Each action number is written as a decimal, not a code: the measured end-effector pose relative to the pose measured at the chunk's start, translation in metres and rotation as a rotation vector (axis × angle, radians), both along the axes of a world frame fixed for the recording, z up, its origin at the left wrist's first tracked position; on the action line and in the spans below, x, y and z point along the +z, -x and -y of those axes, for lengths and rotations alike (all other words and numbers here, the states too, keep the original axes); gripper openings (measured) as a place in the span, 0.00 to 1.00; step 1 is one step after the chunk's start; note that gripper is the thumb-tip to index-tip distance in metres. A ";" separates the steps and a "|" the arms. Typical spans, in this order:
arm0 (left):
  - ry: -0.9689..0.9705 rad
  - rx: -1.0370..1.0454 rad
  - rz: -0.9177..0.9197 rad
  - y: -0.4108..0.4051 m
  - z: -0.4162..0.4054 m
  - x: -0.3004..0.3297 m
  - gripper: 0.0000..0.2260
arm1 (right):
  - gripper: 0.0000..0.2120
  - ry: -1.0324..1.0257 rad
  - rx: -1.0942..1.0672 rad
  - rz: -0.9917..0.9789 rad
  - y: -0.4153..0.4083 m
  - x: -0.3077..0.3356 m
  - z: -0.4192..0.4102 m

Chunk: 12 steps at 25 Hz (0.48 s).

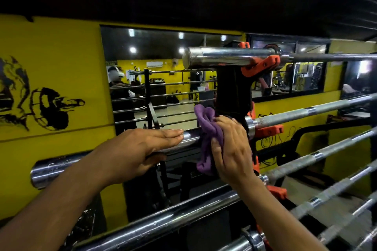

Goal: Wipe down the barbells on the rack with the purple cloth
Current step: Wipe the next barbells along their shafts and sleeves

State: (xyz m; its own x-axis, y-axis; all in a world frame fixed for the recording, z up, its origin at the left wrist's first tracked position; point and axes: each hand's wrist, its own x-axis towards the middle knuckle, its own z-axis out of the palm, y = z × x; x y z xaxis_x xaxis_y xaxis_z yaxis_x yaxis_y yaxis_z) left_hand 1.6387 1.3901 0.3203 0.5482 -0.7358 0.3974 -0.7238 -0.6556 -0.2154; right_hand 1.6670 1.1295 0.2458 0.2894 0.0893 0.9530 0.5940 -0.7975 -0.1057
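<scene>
On barbell sleeve [114,159], flat left hand [140,149].

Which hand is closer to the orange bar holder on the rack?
Right. The right hand, gripping the purple cloth, sits just beside the orange holder; the left hand rests farther along the bar.

yellow wall [61,71], mirror [163,79], black mural [47,108]
</scene>
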 end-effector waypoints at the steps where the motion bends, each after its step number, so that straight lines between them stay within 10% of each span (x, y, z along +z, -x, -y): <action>1: -0.007 0.007 0.009 0.001 0.001 -0.001 0.28 | 0.18 0.048 -0.013 -0.029 -0.003 0.010 0.003; 7: -0.032 0.026 0.032 0.004 0.002 -0.001 0.29 | 0.25 0.556 -0.150 -1.053 -0.051 0.137 -0.013; 9: -0.029 0.014 0.021 0.003 -0.001 0.001 0.29 | 0.27 0.574 -0.179 -1.018 -0.055 0.132 -0.015; 12: -0.033 0.008 0.017 0.003 0.000 0.001 0.30 | 0.22 0.402 -0.287 -0.361 -0.030 0.076 -0.009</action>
State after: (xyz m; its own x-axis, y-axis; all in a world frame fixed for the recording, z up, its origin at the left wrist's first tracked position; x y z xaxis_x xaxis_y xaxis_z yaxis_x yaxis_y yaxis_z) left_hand 1.6358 1.3899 0.3213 0.5477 -0.7440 0.3828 -0.7143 -0.6540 -0.2491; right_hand 1.6974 1.1381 0.3213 0.6541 0.2922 0.6977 0.3318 -0.9397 0.0825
